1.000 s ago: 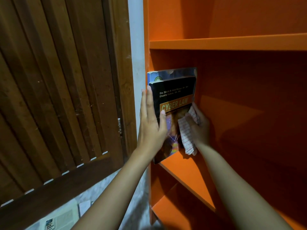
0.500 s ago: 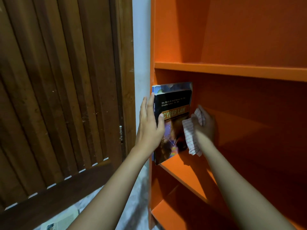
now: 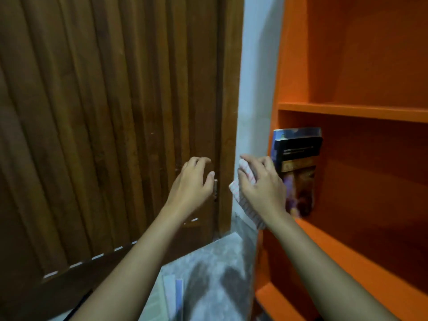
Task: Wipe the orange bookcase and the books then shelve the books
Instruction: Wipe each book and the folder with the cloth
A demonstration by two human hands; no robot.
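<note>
Gripping a checked cloth (image 3: 246, 201), the right hand (image 3: 262, 188) has its fingers curled round the bunched fabric. We record one end of the cloth showing above the knuckles and the other hanging below the wrist. We find this hand in front of the outer left edge of the orange bookcase (image 3: 347, 66), just beside a book (image 3: 300, 167). Whether hand and book touch we cannot tell, as the hand overlaps the book's lower corner in the view.

The left hand (image 3: 193, 181) is released: its fingers are loosely curled and hold nothing. It hovers before a dark slatted wooden door (image 3: 104, 112), close to a small metal fitting (image 3: 215, 185) at the door's edge. The two hands are near each other but apart.

We note the book standing upright on the middle shelf (image 3: 342, 246), at its far left end against the side panel, under the upper shelf board (image 3: 352, 111). Its cover is dark with an orange band; the lettering is too blurred to read.

A strip of pale wall (image 3: 254, 77) separates door and bookcase. Below, on the grey mottled floor (image 3: 220, 262), we see printed matter (image 3: 172, 295) lying flat, partly behind the left forearm. What it is we cannot make out.
</note>
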